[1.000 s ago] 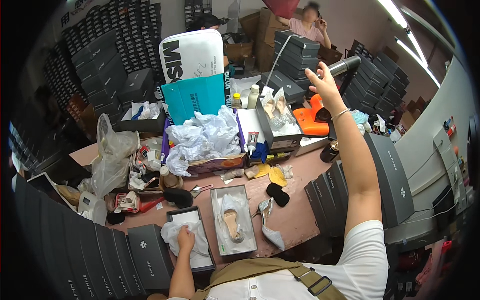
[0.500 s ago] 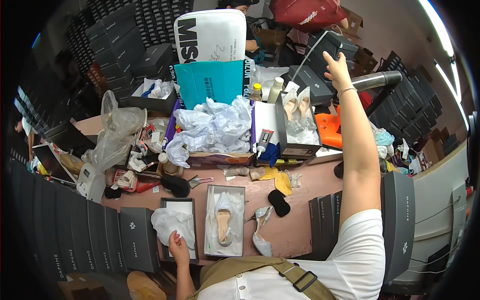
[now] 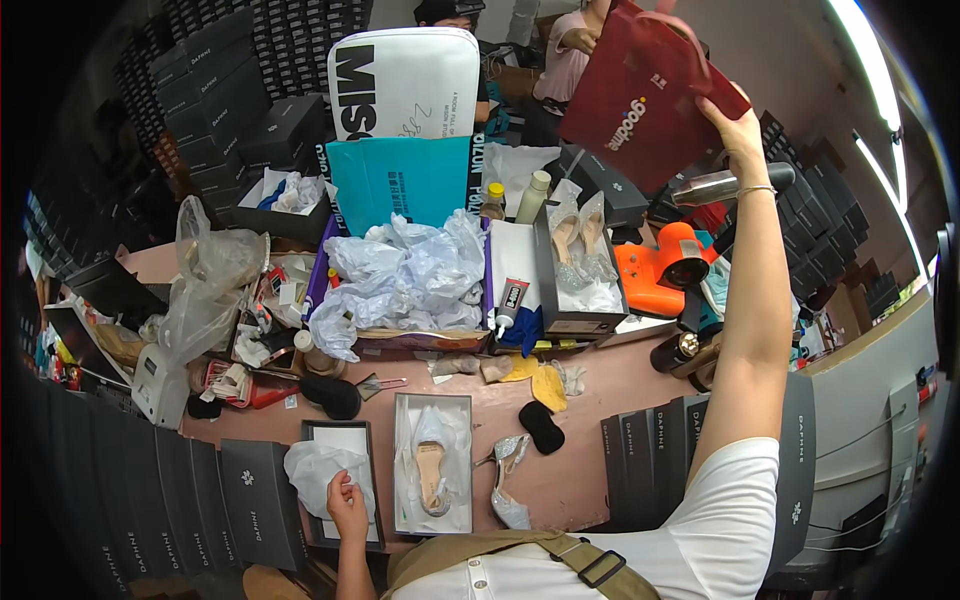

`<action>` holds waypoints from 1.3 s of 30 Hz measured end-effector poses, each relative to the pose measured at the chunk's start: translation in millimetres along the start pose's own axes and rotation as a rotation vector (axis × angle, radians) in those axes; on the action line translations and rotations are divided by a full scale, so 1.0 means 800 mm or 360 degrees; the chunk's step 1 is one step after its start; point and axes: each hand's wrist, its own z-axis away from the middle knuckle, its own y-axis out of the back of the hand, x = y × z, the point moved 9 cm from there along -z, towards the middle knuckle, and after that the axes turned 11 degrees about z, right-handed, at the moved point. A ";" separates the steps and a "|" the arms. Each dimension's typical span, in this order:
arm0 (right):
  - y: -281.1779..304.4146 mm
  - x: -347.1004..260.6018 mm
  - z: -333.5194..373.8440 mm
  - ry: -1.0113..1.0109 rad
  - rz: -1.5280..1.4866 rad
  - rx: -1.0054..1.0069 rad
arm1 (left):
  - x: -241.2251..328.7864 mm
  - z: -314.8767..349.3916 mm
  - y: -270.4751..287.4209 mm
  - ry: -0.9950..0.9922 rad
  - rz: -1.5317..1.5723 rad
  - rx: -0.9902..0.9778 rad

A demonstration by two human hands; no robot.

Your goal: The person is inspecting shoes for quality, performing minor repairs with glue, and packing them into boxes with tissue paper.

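Note:
My right hand [image 3: 738, 130] is raised at the upper right, its fingers closed on the edge of a red bag [image 3: 625, 115] with handles. Lower down, my left hand [image 3: 346, 502] has its fingers curled against white tissue paper [image 3: 318, 468], which lies in an open grey shoebox [image 3: 376, 530]. Beside it, a second open shoebox [image 3: 466, 410] holds a pale pointed shoe [image 3: 431, 462] on white paper. A glittery silver heeled shoe [image 3: 511, 485] lies on its side on the pink table [image 3: 568, 470], near a black oval pad [image 3: 541, 428].
A purple-edged box [image 3: 400, 341] is heaped with crumpled paper. To its right stand a glue tube [image 3: 511, 305], a shoebox with silver shoes [image 3: 578, 250] and an orange device [image 3: 655, 270]. Rows of grey shoeboxes [image 3: 262, 505] flank the table. Another person [image 3: 568, 50] is behind the bag.
My right hand, open and reaching before, now grips the red bag, which has come nearer and lower. The view has shifted slightly. My left hand stays at the tissue paper.

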 end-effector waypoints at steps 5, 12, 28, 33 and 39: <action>-0.033 -0.061 0.057 0.0064 0.0466 0.0126 | 0.078 -0.001 -0.030 -0.0260 0.0010 -0.0138; 0.054 -0.270 0.287 0.0407 0.0288 0.0523 | 0.288 -0.007 -0.060 -0.0920 0.0205 -0.0496; 0.293 -0.504 0.821 -0.0172 0.0726 0.0227 | 0.388 0.355 -0.036 -0.1286 0.0426 -0.3263; 0.324 -0.472 0.956 -0.0742 0.0860 0.0152 | 0.280 0.468 -0.020 -0.1983 -0.0130 -0.3254; 0.382 -0.415 1.049 -0.1323 -0.0497 -0.0177 | 0.213 0.553 -0.015 -0.2069 -0.0158 -0.3163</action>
